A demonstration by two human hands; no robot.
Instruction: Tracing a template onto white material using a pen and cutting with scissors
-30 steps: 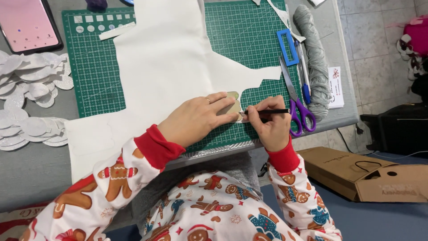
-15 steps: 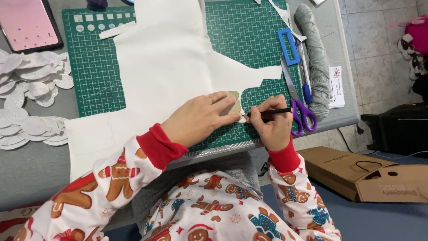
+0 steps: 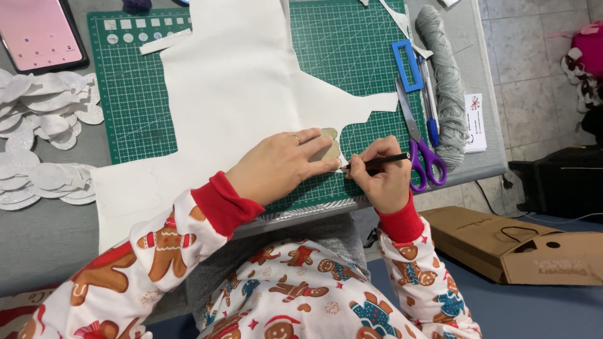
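My left hand [image 3: 286, 164] lies flat on a large sheet of cream fabric [image 3: 232, 81], its fingers pressing down a small tan card template [image 3: 328, 145]. A ring is on one finger. My right hand [image 3: 377, 176] grips a dark pencil [image 3: 383, 161], tip touching the fabric at the template's lower right edge. Fabric and template rest on a green cutting mat [image 3: 352, 50] on a grey table.
Purple-handled scissors [image 3: 419, 147], a blue frame-shaped ruler [image 3: 408, 64], a blue pen [image 3: 431, 103] and a grey yarn skein [image 3: 447, 81] lie right of the mat. Glittery white cut-outs [image 3: 38, 135] pile at the left, a pink-screened phone [image 3: 39, 34] behind. A brown paper bag [image 3: 521, 248] sits on the floor.
Almost nothing moves; my right hand shifts the pencil tip slightly along the template edge while my left hand keeps pressing it down.
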